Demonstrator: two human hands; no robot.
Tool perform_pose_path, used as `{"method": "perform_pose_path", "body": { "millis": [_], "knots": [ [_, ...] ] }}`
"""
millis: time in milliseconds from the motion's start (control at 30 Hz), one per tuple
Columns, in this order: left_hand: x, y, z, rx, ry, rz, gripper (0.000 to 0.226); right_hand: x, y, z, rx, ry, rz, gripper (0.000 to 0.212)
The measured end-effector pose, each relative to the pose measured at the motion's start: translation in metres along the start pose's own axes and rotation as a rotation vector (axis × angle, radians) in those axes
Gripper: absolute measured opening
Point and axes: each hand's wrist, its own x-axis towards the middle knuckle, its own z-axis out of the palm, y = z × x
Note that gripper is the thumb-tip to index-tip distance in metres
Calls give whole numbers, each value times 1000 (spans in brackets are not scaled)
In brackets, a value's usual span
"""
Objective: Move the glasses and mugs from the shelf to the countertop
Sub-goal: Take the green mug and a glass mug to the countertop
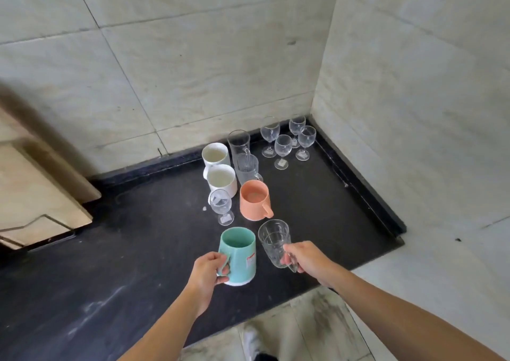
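My left hand (207, 271) grips the handle of a mint-green mug (239, 253) near the front of the black countertop (138, 250). My right hand (309, 258) holds a clear patterned glass mug (274, 240) by its handle, tilted, just right of the green mug. Behind them stand an orange mug (252, 203), a small stemmed glass (220, 206), two white mugs (222, 179) (215, 155), a clear glass mug (246, 168) and a tall glass (238, 142). Several stemmed wine glasses (284, 146) cluster in the back right corner.
Tiled walls close the counter at the back and right (414, 112), with a raised black rim (361, 184) along the right side. A wooden board or cabinet part (36, 189) juts in at the left. The counter's front edge (276, 305) runs below my hands, floor beneath.
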Motion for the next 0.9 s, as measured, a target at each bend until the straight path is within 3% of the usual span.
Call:
{"method": "perform_pose_path", "body": {
  "millis": [267,367,533,733,833,900],
  "knots": [
    [57,22,-16,26,-84,-25,27,51,-22,4,1,-10,52,53],
    [61,21,-19,18,-129,-24,24,58,-18,4,6,-22,68,48],
    [63,6,-18,95,-63,2,18,64,-7,0,-9,-18,24,31],
    [63,3,-12,282,23,-21,21,67,-10,-8,-251,-62,-67,25],
    [61,5,-8,420,71,10,11,67,-10,-15,-414,-70,-132,25],
    [58,8,-5,564,101,82,32,65,-17,-21,-531,-99,-145,27]
  ]
}}
